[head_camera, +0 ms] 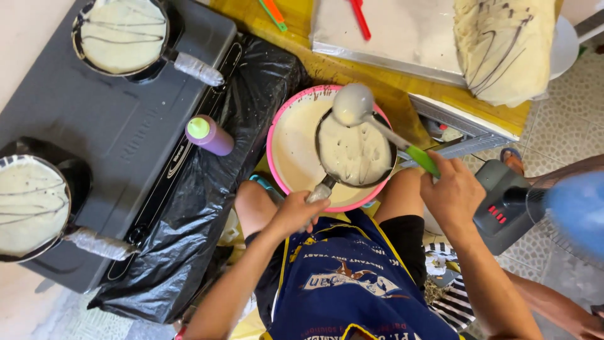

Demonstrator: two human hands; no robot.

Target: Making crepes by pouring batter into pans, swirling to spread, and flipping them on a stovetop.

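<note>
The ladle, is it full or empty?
Empty: the ladle in the right hand faces bowl-down over the pan; only batter coats it.

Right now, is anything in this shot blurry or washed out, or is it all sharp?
Head view: mostly sharp and evenly lit by soft daylight. The blue fan at the right edge is smeared by blur. The ladle in the right hand shows a soft sheen. The left hand and small pan are crisp.

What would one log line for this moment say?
left hand: grips small pan handle | right hand: holds ladle above pan | pan: batter-coated, over pink bowl | stove: two pans with batter
</note>
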